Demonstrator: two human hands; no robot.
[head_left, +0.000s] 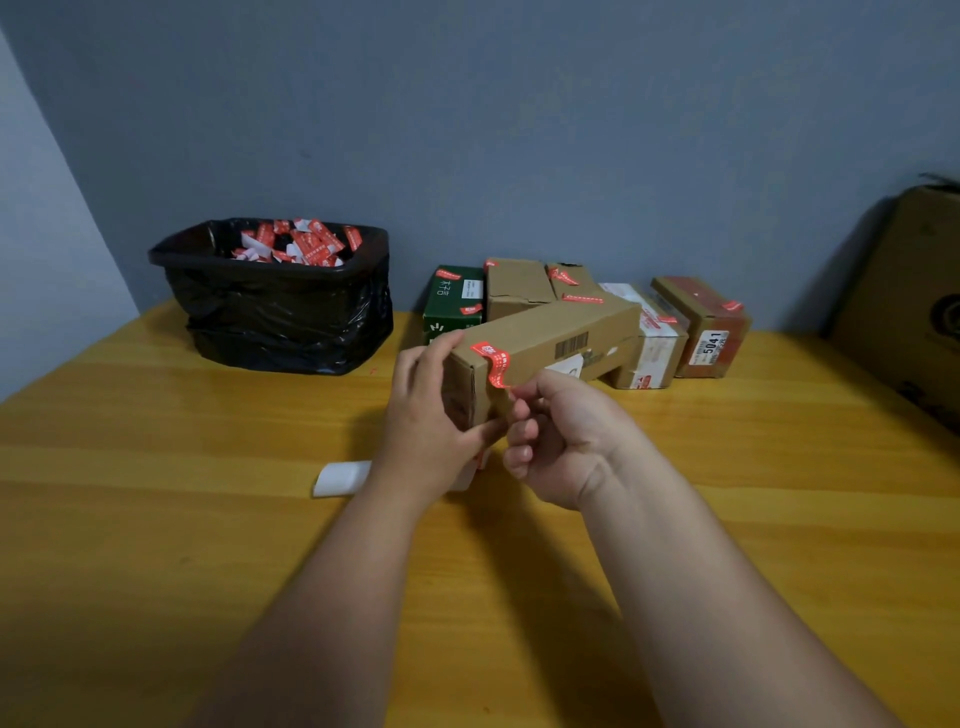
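**Operator:** Where's the box sitting?

**Spotter:** The long box (545, 338) is up off the table (156, 519), dead ahead of you, with its near end between your hands. Your left hand (431, 415) wraps round that end from top edge to lower corner, a firm grip.

**Operator:** And the right?

**Spotter:** Your right hand (561, 441) is just beside the left, at the box's right side. Thumb and forefinger pinch the loose lower tail of the red sticker (493, 361). The other fingers are curled and hold nothing.

**Operator:** Which way does it run?

**Spotter:** The long axis runs from your hands away and to the right. The far end points at the row of boxes (670, 332) by the wall. Can't tell if that end rests on them or hangs free. The sticker wraps over the near top edge, crosswise to the axis, with its tail down the right side.

**Operator:** So the next move?

**Spotter:** My read is that it turns on that tail. The tail lies on your right hand's side, so the right hand works across the axis while the left only braces the end. Pressing on or peeling off, can't tell. The bin (280, 306) of red scraps is far left, nearer your left hand.
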